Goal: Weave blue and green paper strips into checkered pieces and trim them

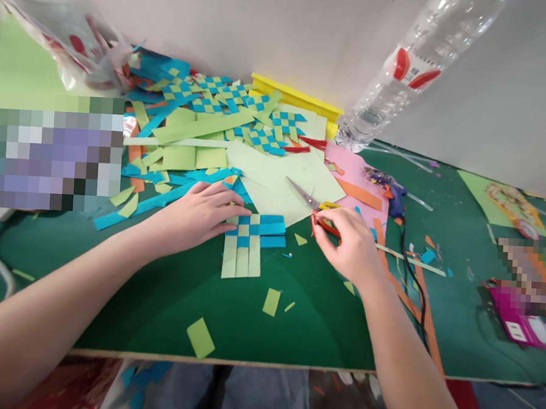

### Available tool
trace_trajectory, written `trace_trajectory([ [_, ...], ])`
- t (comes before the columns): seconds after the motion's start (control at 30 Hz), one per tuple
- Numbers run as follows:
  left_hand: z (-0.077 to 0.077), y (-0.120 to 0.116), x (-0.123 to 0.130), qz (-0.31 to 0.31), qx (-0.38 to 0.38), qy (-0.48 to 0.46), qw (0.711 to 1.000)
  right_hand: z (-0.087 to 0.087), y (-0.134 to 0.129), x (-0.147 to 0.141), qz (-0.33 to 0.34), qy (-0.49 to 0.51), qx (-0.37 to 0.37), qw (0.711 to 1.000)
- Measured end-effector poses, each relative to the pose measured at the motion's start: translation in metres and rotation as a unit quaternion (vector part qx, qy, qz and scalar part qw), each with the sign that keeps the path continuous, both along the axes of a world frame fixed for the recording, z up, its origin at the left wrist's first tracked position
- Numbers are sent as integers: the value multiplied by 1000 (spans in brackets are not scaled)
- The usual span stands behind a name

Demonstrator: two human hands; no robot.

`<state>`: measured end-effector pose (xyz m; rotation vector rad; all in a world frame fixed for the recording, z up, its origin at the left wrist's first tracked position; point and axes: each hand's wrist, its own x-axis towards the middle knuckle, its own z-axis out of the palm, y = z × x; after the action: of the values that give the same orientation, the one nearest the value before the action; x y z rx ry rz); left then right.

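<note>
A small woven piece of blue and pale green paper strips point(243, 245) lies flat on the green table, its green ends toward the front edge and its blue ends to the right. My left hand point(203, 216) rests palm down with fingers spread, fingertips at the weave's upper left corner. Right of the weave, my right hand point(347, 239) is closed around the red and yellow handles of a pair of scissors point(304, 194). The blades point up and left over a pale green sheet point(274, 177).
Woven pieces point(262, 137) and loose strips are heaped at the back by a yellow strip point(297, 99). A clear bottle point(412, 71) leans at the wall. A blue glue gun point(395, 198) with a black cord lies right. Green scraps point(200, 338) lie in front.
</note>
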<state>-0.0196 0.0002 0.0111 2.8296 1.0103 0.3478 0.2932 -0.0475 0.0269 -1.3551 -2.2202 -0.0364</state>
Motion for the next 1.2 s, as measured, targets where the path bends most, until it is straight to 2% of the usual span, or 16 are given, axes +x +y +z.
trace_trajectory([
  [0.13,4,-2,3,-7,19,-14,1000,1,-6,-14,107,-1,-65,992],
  [0.23,9,-5,7,-10,42,-45,998,1,-10,-20,143,11,-106,984],
  [0.4,13,-10,15,-37,94,-98,990,1,-15,-25,197,30,-133,971],
  [0.53,15,-15,20,-56,117,-111,985,2,-17,-31,219,12,-146,965],
  [0.73,18,-18,18,-61,131,-82,986,2,-19,-38,233,-21,-167,958],
  [0.9,16,-13,13,-63,147,-98,982,4,-18,-38,248,-2,-167,954],
  [0.97,16,-12,11,-66,153,-98,981,3,-15,-33,222,29,-136,965],
  [1.03,18,-11,10,-73,163,-98,979,1,-8,-23,148,73,-81,983],
  [1.1,19,-11,8,-78,169,-103,977,-2,4,-4,26,122,-10,992],
  [1.2,22,-11,6,-81,168,-118,975,-9,30,37,-163,132,85,974],
])
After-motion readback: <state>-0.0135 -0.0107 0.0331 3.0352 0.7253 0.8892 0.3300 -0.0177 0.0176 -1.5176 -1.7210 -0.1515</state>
